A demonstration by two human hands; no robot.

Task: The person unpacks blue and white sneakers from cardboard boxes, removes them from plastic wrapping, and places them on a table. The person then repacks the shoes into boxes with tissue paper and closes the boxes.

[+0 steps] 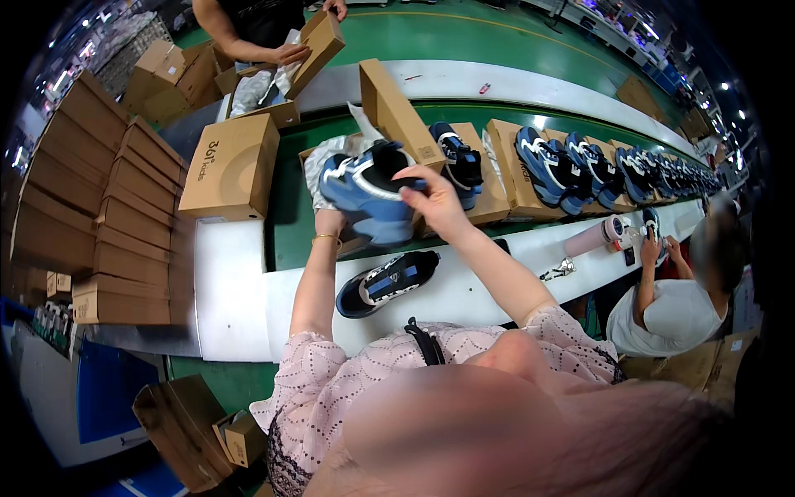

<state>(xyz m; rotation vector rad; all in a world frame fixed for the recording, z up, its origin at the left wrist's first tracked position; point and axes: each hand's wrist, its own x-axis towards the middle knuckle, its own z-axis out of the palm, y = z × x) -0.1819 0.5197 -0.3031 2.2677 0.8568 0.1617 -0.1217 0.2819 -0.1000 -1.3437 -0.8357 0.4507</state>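
My right hand (435,201) is closed on a blue, white and black sneaker (373,197), gripping it at the heel collar. The sneaker is held tilted over an open brown shoebox with white tissue paper (315,176) in it. The box's lid (401,112) stands raised behind. My left hand (330,221), a bracelet at its wrist, is by the near side of the box, next to the toe end; its fingers are hidden behind the sneaker and paper. Close to me, a second sneaker (387,283), black with blue and white, lies on the white table edge.
A closed shoebox (232,166) and tall box stacks (79,174) stand left. Sneakers on boxes (551,170) run along the line to the right. A pink bottle (593,236) and keys (565,267) lie right. Co-workers stand across (252,29) and sit at right (671,311).
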